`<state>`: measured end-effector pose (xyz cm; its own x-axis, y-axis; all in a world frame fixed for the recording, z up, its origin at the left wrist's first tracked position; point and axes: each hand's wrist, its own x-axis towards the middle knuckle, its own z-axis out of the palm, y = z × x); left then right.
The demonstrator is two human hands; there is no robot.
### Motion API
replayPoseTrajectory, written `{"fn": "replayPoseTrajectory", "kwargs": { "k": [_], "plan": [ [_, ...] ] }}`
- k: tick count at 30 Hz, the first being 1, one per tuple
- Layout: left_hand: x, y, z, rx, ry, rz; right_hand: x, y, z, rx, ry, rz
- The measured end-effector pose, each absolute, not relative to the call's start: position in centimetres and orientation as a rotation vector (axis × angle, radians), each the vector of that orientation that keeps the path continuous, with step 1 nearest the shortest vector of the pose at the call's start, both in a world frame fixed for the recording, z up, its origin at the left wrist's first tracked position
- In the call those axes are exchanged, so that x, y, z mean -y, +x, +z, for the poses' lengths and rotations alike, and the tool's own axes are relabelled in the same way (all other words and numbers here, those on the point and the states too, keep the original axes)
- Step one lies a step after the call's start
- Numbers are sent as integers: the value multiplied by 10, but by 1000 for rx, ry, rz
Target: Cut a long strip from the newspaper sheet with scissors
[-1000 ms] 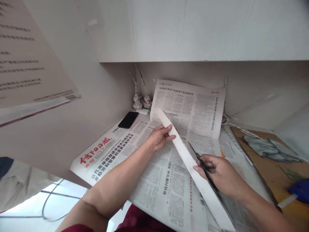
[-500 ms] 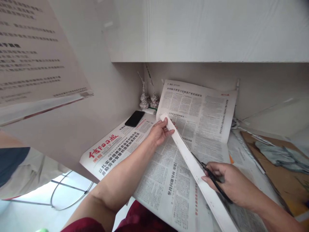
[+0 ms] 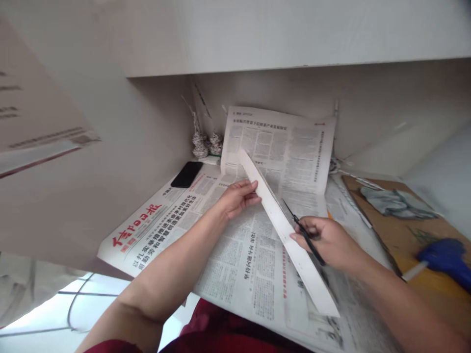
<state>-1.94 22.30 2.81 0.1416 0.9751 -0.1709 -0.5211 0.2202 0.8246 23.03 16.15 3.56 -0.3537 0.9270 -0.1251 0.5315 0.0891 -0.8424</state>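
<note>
A long, narrow folded strip of white paper (image 3: 274,212) slants over the newspapers, its far end pointing up and left. My left hand (image 3: 241,197) pinches the strip's left edge between thumb and fingers, above its middle. My right hand (image 3: 326,240) has its fingers in the handles of black scissors (image 3: 307,234), and its thumb or a finger touches the strip's right edge. The scissors' blades point up and left alongside the strip. Printed newspaper (image 3: 228,260) covers the table beneath, and another sheet (image 3: 275,142) leans against the back wall.
A black phone (image 3: 187,174) lies at the back left on the newspaper. Behind it stand woven paper gourd shapes (image 3: 200,144). At right, a brown board (image 3: 397,235) bears a grey cloth (image 3: 397,202) and a blue glue gun-like tool (image 3: 447,260). A cabinet (image 3: 275,39) overhangs the back.
My left hand has shifted from the strip's far tip to lower along its edge. My right hand with the scissors has moved up the strip, whose near end now shows.
</note>
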Motion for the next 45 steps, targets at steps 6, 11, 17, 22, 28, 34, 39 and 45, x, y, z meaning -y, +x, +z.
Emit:
{"fn": "replayPoseTrajectory", "kwargs": {
  "k": [6, 11, 17, 22, 28, 34, 39, 45],
  "plan": [
    [-204, 7, 10, -792, 897, 815, -167, 230, 32, 1751, -1413, 1172],
    [-201, 11, 8, -802, 966, 787, -167, 228, 32, 1703, -1391, 1189],
    [-203, 11, 8, -806, 958, 906, -166, 227, 28, 1686, -1344, 1282],
    [-205, 12, 6, -730, 912, 1017, -167, 226, 25, 1592, -1319, 1409],
    [-201, 10, 12, -532, 853, 995, -165, 226, 34, 1459, -1218, 1551],
    [-192, 7, 16, -406, 876, 900, -163, 225, 35, 1448, -1068, 1739],
    [-192, 9, 18, -348, 862, 958, -161, 223, 27, 1379, -1063, 1798],
    [-194, 5, 24, -323, 854, 1029, -159, 219, 25, 1253, -1049, 1903]
  ]
}}
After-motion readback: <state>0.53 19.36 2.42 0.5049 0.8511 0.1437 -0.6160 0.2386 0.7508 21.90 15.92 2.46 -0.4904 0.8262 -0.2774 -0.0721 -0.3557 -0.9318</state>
